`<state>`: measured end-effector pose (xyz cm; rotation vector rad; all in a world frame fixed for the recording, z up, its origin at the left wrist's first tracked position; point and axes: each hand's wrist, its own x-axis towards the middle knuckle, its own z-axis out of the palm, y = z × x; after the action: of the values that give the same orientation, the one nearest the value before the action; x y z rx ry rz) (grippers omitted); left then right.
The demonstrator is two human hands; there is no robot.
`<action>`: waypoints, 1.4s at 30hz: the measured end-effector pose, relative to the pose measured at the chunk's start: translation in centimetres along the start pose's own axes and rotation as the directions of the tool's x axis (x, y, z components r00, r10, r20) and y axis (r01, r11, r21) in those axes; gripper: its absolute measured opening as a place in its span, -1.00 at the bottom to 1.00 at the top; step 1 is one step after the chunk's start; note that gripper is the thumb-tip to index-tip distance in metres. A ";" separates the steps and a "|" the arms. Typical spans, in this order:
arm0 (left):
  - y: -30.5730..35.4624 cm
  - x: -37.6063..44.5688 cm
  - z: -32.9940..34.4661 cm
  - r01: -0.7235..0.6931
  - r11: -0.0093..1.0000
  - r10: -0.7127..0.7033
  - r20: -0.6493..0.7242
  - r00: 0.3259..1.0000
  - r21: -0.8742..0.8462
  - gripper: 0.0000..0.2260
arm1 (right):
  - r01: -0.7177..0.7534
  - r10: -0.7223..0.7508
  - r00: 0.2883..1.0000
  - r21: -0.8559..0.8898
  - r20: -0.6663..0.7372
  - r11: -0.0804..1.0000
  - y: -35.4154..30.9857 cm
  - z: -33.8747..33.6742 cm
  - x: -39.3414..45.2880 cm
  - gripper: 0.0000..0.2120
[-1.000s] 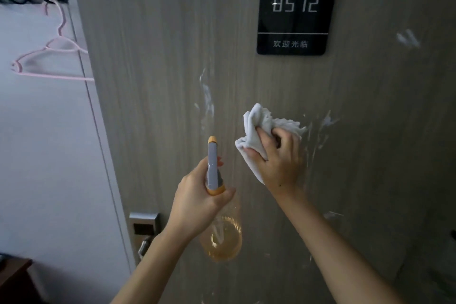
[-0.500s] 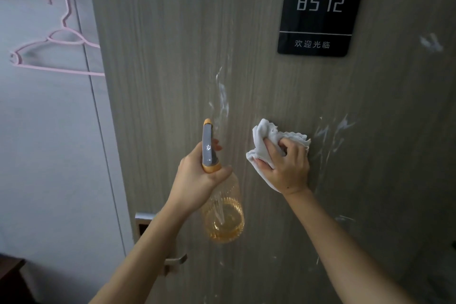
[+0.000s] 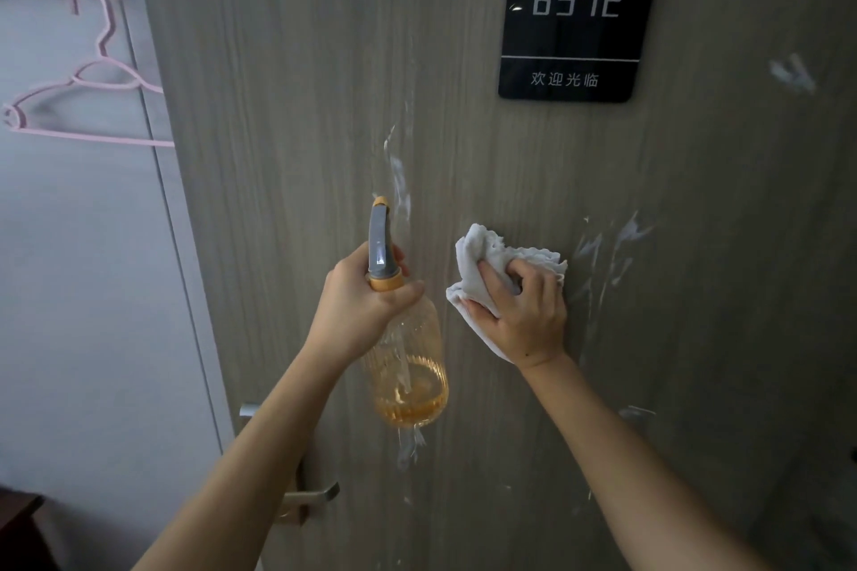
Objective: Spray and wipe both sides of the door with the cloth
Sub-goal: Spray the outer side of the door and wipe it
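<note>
- Wiping underway: right hand [image 3: 521, 315] presses bunched cloth [image 3: 482, 260] on door [image 3: 287, 107], mid-frame
- left hand [image 3: 359, 311] grips bottle [image 3: 408, 376], just left of cloth
- Next, probably: cloth right, over streaks [image 3: 612, 255]; far side not yet shown

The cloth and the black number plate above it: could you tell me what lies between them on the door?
In the head view, only bare wood-grain door separates the cloth from the number plate.
</note>
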<state>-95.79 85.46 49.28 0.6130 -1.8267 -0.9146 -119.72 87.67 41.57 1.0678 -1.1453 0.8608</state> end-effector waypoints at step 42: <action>-20.2 -20.5 9.4 0.437 0.887 -0.452 0.091 0.887 0.147 -0.56 | 0.139 -0.149 0.967 0.062 0.205 0.988 -1.7 -1.8 -11.9 -0.53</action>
<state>-95.81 91.67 19.66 1.1099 -1.8966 -1.1669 -120.25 88.83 29.49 1.2877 -1.2088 0.6752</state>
